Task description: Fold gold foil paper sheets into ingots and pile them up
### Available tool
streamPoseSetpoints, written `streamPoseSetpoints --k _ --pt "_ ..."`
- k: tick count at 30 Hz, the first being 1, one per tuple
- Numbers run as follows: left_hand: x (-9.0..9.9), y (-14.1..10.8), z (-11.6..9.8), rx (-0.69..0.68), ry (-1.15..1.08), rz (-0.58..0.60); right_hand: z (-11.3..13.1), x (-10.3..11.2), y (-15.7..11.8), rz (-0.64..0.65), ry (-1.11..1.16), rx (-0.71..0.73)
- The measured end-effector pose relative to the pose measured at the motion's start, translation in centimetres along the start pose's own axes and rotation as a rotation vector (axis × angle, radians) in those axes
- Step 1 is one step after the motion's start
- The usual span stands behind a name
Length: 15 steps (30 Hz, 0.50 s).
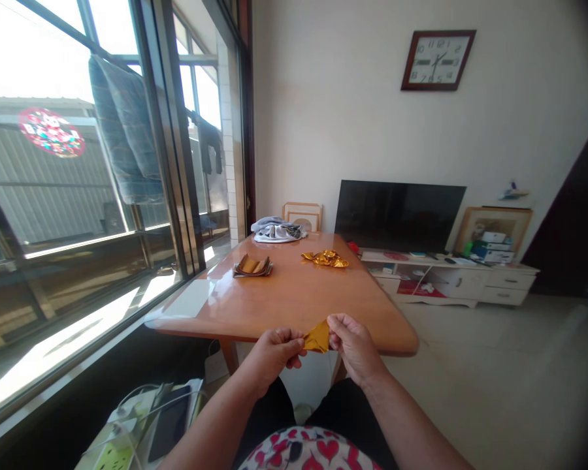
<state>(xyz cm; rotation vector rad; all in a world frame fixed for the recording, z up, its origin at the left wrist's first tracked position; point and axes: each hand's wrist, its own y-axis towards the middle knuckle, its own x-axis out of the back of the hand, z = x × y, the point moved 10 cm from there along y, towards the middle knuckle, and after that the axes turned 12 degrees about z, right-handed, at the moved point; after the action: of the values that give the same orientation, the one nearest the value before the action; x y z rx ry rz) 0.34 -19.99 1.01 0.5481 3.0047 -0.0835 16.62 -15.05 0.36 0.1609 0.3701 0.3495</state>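
A small piece of gold foil paper [316, 338] is stretched between my two hands, just in front of the table's near edge. My left hand [280, 349] pinches its left side, and my right hand [349, 338] grips its right side with thumb and fingers. The piece looks creased and partly folded. Farther back on the wooden table [284, 303] lies a stack of gold-brown paper sheets [253, 266], curled up at the sides. To its right sits a loose heap of shiny gold folded pieces [325, 259].
Folded cloth [277, 230] lies at the table's far end. Glass windows [122, 163] run along the left. A low stand with a dark television [400, 215] is behind the table to the right. A phone [170, 421] and a power strip [115, 450] lie at lower left.
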Motion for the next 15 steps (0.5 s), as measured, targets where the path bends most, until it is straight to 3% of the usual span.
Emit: streamPoseSetpoints --k 6,15 --pt "0.2 0.3 0.4 -0.007 0.009 0.005 -0.4 0.6 0.1 -0.049 -0.038 0.021" --pt "1.1 0.7 1.4 -0.014 -0.155 -0.030 0.0 1.5 -0.1 -0.125 -0.119 0.063"
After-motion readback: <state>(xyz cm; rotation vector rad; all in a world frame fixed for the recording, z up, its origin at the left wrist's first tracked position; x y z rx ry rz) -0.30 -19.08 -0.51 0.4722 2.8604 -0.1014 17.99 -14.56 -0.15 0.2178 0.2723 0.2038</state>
